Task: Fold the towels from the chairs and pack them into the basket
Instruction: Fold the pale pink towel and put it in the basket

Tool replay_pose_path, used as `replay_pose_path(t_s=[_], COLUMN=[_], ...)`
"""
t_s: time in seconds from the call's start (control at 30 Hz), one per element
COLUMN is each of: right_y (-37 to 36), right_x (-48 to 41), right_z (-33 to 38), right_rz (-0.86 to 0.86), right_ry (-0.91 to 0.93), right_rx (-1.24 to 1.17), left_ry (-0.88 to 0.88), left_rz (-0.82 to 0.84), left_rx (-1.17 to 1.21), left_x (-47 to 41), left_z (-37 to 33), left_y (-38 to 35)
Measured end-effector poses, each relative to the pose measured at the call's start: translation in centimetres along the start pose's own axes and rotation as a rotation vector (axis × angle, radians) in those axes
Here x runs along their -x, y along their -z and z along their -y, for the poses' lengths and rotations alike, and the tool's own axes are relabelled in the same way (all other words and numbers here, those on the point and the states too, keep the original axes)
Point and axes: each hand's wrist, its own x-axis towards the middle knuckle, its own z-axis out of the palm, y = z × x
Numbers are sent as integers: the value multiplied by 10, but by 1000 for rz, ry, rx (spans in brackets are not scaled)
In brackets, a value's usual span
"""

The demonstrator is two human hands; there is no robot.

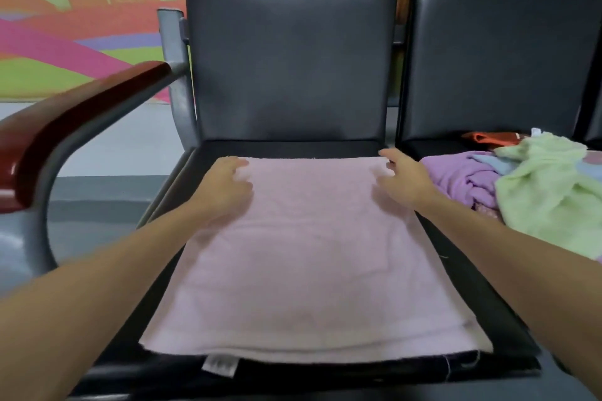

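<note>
Pink towel (pixel 312 254): flat on chair seat (pixel 293 148).
Left hand (pixel 228 182): pinches far corner.
Right hand (pixel 404 179): on other corner, grip unclear.
Advice: keep edges aligned.

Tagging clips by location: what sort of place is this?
Probably a waiting area or lobby: black padded chairs set side by side in a row, a metal-framed wooden armrest, and a bright mural on the wall behind.
</note>
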Motion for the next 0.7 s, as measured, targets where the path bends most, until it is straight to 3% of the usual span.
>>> replay_pose_path(t_s=[0.23,0.4,0.7], right_y=[51,74,82], right_x=[96,155,182], right_z=[23,22,8], right_rz=[301,599,381], right_ry=[354,316,447], right_rx=[403,435,530], left_ry=[-205,-255,-238], left_rz=[353,500,587], left_rx=[-396,-527,-423], left_x=[86,142,163], left_z=[-34,-43,-35], left_y=[23,34,53])
